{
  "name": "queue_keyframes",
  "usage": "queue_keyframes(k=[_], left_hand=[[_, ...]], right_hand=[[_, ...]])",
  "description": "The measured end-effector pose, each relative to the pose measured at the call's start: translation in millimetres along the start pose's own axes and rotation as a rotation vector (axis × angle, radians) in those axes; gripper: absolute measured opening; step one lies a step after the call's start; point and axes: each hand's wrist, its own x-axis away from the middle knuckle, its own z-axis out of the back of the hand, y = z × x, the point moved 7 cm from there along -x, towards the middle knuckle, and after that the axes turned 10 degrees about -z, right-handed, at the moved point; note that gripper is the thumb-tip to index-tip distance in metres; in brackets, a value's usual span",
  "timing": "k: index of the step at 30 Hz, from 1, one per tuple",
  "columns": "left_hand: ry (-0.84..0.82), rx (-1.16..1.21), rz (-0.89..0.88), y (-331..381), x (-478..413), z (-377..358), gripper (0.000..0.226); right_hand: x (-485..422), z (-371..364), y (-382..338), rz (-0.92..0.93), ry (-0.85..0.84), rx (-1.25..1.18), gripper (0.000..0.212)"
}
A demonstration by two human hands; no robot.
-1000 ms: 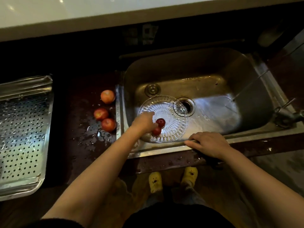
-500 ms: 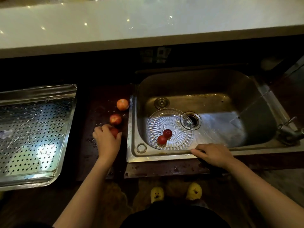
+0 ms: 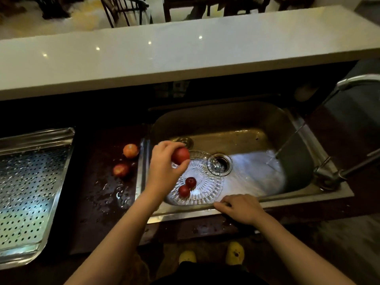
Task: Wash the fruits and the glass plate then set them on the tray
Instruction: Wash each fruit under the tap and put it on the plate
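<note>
Head view: two red fruits (image 3: 190, 182) on glass plate (image 3: 205, 177) inside sink (image 3: 226, 120)

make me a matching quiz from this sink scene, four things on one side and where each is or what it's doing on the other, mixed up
1 glass plate
2 tray
3 left hand
4 right hand

a rests on the sink's front rim
b far left, perforated metal
c holds a red fruit
d lies in the sink under two small fruits

Pairs: 1-d, 2-b, 3-c, 4-a
</note>
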Motion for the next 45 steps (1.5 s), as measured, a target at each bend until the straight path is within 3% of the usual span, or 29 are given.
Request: queue_keyframes(k=[2, 4, 6, 9, 13, 17, 22, 32, 35, 40, 43, 45], left_hand=[[-0.053, 0.071, -0.139, 39, -25, -28, 0.040], [-0.103, 0.135, -0.259, 72, -48, -59, 0.041], [-0.159, 0.204, -0.348, 98, -68, -93, 0.041], [-0.248, 0.320, -0.412, 126, -89, -142, 0.042], [-0.266, 0.509, -0.405, 153, -108, -184, 0.058], [-0.301, 0.673, -0.276, 156, -120, -217, 0.071], [-0.340, 0.727, -0.176, 153, -129, -249, 0.068], [-0.375, 0.728, -0.153, 153, -143, -275, 0.056], [-0.426, 0.852, -0.033, 147, -142, -281, 0.050], [-0.517, 1.197, 0.349, 146, -135, -293, 0.030], [-0.543, 1.124, 0.398, 156, -138, -298, 0.041], [-0.528, 0.983, 0.380, 162, -141, -299, 0.037]], right_hand=[[-1, 7, 3, -0.049, -0.138, -0.332, 0.058], [-4, 32, 13, -0.142, -0.258, -1.012, 0.056], [-7, 74, 35, -0.133, -0.195, -1.496, 0.059], [-9, 128, 73, -0.015, 0.022, -1.757, 0.047], [-14, 153, 123, 0.018, 0.252, -1.728, 0.036], [-15, 160, 159, 0.019, 0.386, -1.653, 0.029], [-27, 159, 180, -0.008, 0.374, -1.670, 0.041], [-39, 162, 198, -0.004, 0.378, -1.725, 0.047], [-36, 167, 202, -0.023, 0.441, -1.689, 0.048], [-31, 174, 201, -0.018, 0.455, -1.610, 0.048], [-30, 176, 196, -0.019, 0.427, -1.582, 0.043], [-30, 179, 196, -0.085, 0.429, -1.539, 0.033]])
